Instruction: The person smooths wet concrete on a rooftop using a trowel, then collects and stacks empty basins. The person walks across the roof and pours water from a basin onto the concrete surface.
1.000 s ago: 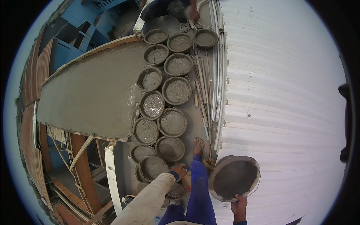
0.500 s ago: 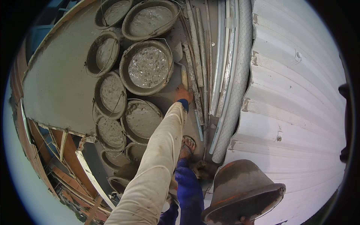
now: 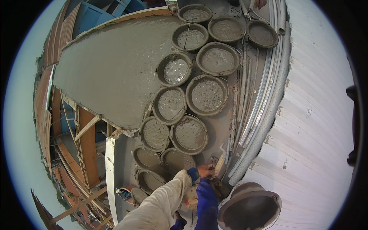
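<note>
My left hand (image 3: 207, 170), in a cream sleeve with a blue cuff, is closed around the wooden handle (image 3: 220, 162) of a trowel. The trowel's bent metal neck points away from me; its blade is hard to make out. The hand is above a sandalled foot (image 3: 212, 160), beside a light blue pipe end. At the lower right is a tilted, mud-coated empty bucket (image 3: 247, 209) with its dark mouth showing. My right hand is out of sight. To the left of the trowel is a bucket of wet cement mix (image 3: 188, 135).
Several more filled buckets (image 3: 207, 95) stretch away in rows. Wet grey concrete (image 3: 111, 69) covers the slab at left. Long pipes and rods (image 3: 245, 88) and a roll of wire mesh (image 3: 281, 92) lie along white corrugated sheeting (image 3: 306, 153). Another person's hand (image 3: 260, 4) shows at the top.
My left hand has drawn the trowel back toward me. The view has shifted, showing more buckets at the far end. The tilted bucket's mouth faces the view more; the finger on its rim no longer shows.
</note>
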`<move>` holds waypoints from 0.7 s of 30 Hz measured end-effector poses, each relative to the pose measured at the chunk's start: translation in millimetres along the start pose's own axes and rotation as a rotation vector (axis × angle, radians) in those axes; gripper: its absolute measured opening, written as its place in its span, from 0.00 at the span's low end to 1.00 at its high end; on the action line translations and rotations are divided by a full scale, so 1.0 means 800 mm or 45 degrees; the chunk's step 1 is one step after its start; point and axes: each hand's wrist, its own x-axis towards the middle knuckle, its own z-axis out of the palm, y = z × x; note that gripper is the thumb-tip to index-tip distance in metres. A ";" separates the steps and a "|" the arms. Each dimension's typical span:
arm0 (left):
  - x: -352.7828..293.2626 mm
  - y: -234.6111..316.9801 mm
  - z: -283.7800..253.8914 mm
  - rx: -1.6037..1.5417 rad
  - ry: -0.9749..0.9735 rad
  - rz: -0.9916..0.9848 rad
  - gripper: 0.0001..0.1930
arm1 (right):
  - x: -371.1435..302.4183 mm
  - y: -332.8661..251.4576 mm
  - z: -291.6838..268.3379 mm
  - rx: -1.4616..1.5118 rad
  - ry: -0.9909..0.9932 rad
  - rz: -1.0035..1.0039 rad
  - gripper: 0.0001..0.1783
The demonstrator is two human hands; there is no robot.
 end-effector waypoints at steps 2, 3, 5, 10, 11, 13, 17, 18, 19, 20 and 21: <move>-0.120 -0.046 0.039 -0.068 -0.073 -0.045 0.27 | -0.031 0.000 0.010 -0.054 -0.073 0.017 0.32; -0.174 -0.060 0.051 0.161 -0.083 -0.051 0.33 | -0.048 0.000 0.016 -0.084 -0.119 0.024 0.32; -0.297 -0.102 0.080 0.324 -0.003 -0.066 0.37 | -0.086 -0.001 0.024 -0.165 -0.200 0.034 0.31; -0.541 -0.271 0.148 -0.029 0.006 -0.277 0.37 | -0.185 -0.002 0.036 -0.539 -0.489 0.094 0.30; -0.581 -0.315 0.161 -0.091 -0.006 -0.254 0.35 | -0.205 0.004 0.039 -0.610 -0.554 0.098 0.30; -0.655 -0.408 0.198 0.151 0.255 -0.223 0.33 | -0.248 0.027 0.046 -0.730 -0.692 0.090 0.29; -0.781 -0.609 0.311 -0.495 0.531 -0.168 0.31 | -0.345 0.082 0.032 -0.966 -0.968 0.026 0.28; -0.800 -0.664 0.347 -0.564 0.603 -0.074 0.31 | -0.367 0.103 0.025 -1.030 -1.042 0.021 0.28; -0.807 -0.715 0.389 -0.699 0.661 0.042 0.32 | -0.384 0.122 0.020 -1.085 -1.090 0.043 0.28; -0.805 -0.760 0.436 -0.943 0.717 0.118 0.32 | -0.402 0.137 0.013 -1.143 -1.135 0.065 0.27; -0.804 -0.802 0.480 -1.181 0.780 0.191 0.33 | -0.416 0.165 0.022 -1.157 -1.063 0.230 0.24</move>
